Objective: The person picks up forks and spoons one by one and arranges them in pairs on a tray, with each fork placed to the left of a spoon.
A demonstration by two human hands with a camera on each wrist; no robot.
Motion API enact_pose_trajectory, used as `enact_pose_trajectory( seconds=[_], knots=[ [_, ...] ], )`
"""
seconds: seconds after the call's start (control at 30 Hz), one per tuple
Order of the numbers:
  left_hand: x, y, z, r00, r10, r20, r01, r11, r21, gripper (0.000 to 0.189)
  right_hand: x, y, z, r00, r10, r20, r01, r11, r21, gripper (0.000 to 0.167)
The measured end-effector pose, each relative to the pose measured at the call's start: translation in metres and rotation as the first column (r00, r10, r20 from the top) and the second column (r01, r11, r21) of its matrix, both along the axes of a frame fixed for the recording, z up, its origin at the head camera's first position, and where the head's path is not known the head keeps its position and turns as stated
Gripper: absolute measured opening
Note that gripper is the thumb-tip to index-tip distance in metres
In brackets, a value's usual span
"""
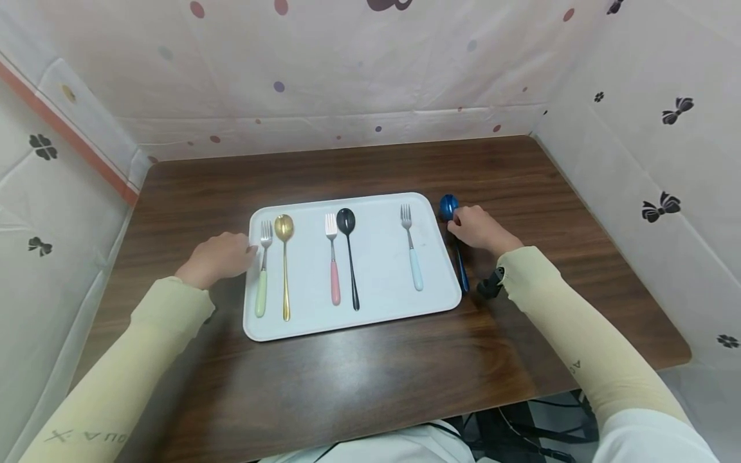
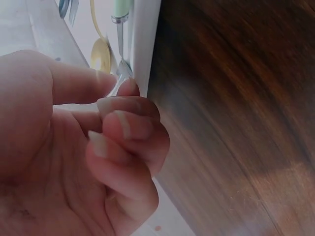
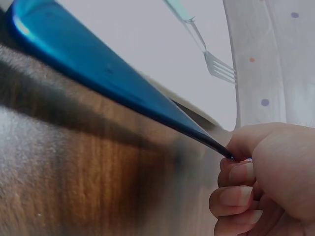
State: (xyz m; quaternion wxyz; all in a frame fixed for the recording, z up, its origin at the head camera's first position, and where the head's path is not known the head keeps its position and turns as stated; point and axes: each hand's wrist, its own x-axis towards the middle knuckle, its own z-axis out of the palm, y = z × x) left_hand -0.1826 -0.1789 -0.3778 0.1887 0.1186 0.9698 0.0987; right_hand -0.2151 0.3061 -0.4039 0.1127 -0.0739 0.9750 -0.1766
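My right hand (image 1: 477,228) pinches a blue spoon (image 1: 449,207) just beside the tray's right edge. In the right wrist view its long handle (image 3: 98,69) slants from my fingertips toward the camera. My left hand (image 1: 222,257) grips the left rim of the white tray (image 1: 376,257), its fingers curled, close to the tines of a green-handled fork (image 1: 262,289). Next to that fork lies a gold spoon (image 1: 285,257). Farther right on the tray are a pink-handled fork (image 1: 334,276), a black spoon (image 1: 350,257) and a light-blue-handled fork (image 1: 415,267).
The tray rests on a brown wood-grain table (image 1: 347,379). Patterned white sheets (image 1: 324,77) enclose its back and sides. Dark gear and cables (image 1: 521,424) sit below the front edge, near my lap.
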Motion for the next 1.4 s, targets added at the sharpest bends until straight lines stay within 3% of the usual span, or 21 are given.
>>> enact_pose_trajectory(
  seconds=[0.5,1.07,1.4],
  knots=[
    [0.0,-0.002,-0.003,1.0,0.002,0.007,-0.002,1.0,-0.02,0.038,0.005,-0.015,0.013,1.0,0.011,-0.002,-0.011,0.999,-0.037,0.021],
    [0.002,-0.001,-0.003,1.0,0.004,0.002,-0.004,1.0,-0.025,0.035,0.007,-0.038,0.008,0.999,0.012,0.049,-0.009,0.998,-0.061,0.023],
    [0.004,-0.002,-0.001,1.0,0.009,0.019,-0.009,1.0,-0.016,0.036,0.006,-0.046,0.005,0.997,0.017,0.07,-0.016,1.0,-0.021,0.023]
  ],
)
